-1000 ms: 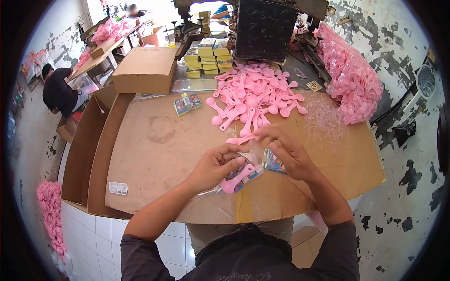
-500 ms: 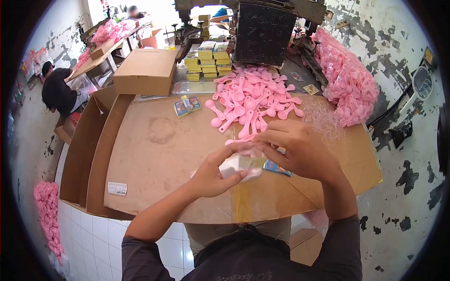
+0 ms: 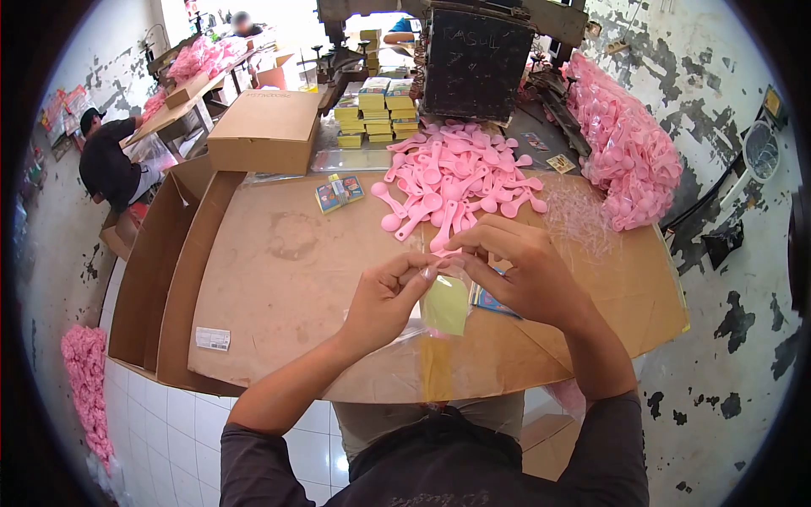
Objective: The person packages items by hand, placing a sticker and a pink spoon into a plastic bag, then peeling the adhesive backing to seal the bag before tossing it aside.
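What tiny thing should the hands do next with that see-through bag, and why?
Maybe the right hand should gently smooth the top of the clear plastic bag while the left hand holds on. Both hands pinch it near the top, where the plastic looks bunched, and a pale yellow-green flat piece hangs below their fingers.

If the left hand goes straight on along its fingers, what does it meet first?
Likely the right hand: its fingertips are just ahead of the left hand, by the top of the clear bag. Pink scoops seem to lie beyond, though depth is unclear.
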Demonstrator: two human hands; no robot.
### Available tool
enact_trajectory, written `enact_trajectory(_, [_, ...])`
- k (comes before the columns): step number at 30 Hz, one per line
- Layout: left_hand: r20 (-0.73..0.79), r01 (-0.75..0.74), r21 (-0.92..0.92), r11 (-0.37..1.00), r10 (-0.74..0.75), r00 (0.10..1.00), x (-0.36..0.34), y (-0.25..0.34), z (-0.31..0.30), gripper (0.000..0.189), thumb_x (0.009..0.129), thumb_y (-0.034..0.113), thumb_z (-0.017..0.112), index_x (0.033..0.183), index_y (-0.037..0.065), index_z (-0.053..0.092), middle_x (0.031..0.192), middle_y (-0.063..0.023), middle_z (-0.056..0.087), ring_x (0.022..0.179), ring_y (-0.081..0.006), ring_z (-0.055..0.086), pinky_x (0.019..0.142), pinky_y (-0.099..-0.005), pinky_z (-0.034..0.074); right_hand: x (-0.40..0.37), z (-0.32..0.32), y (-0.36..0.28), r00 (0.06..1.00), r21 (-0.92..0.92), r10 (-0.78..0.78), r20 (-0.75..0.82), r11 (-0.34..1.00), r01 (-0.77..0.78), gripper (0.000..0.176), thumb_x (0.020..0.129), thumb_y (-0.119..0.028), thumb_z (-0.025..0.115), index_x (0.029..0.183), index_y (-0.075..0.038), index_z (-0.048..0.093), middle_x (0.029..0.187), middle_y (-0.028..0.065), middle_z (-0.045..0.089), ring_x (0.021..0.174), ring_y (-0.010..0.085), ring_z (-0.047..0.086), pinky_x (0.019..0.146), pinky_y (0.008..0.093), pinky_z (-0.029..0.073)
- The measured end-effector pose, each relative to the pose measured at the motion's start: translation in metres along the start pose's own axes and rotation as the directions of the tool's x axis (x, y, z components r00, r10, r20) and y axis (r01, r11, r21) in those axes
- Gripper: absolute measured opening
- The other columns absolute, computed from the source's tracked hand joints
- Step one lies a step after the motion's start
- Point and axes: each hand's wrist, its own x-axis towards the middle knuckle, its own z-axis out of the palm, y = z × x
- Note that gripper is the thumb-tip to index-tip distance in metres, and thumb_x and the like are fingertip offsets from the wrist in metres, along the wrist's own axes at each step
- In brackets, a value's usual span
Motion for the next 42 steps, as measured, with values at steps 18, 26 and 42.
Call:
enact_trajectory(18, [0.01, -0.195, 0.459, 0.867, 0.215, 0.977, -0.007, 0.004, -0.002, 0.039, 0.098, 0.003, 0.068, 0.135, -0.005, 0.059, 0.091, -0.0106, 0.079, 0.082, -0.0111, 0.075, 0.073, -0.0259, 0.057, 0.006, 0.026, -0.002, 0.937, -0.485, -0.343, -0.072, 0.833, 0.267, 0.023, 0.077, -0.013, 0.076, 0.095, -0.004, 0.066, 0.103, 0.0057, 0.062, 0.102, 0.0227, 0.062, 0.086, 0.0367, 0.045])
enact_trajectory(26, [0.092, -0.276, 0.662, 0.697, 0.29, 0.953, -0.008, 0.008, 0.003, 0.041, 0.095, 0.004, 0.072, 0.134, -0.004, 0.062, 0.086, -0.0104, 0.079, 0.073, -0.0114, 0.075, 0.069, -0.0252, 0.058, 0.006, 0.037, 0.016, 0.959, -0.55, -0.271, -0.084, 0.815, 0.182, 0.018, 0.081, -0.012, 0.07, 0.096, -0.004, 0.064, 0.096, 0.0048, 0.06, 0.093, 0.0197, 0.061, 0.082, 0.0368, 0.045])
enact_trajectory(42, [-0.131, -0.086, 0.077, 0.993, 0.096, 0.987, 0.005, 0.002, -0.017, 0.033, 0.103, 0.007, 0.064, 0.133, -0.006, 0.06, 0.103, -0.0147, 0.077, 0.094, -0.0133, 0.073, 0.079, -0.0257, 0.058, -0.11, -0.094, 0.198, 0.936, -0.747, 0.138, -0.324, 0.57, -0.342, 0.035, 0.096, -0.008, 0.064, 0.13, -0.002, 0.063, 0.098, 0.0137, 0.072, 0.087, 0.0256, 0.068, 0.082, 0.0389, 0.054])
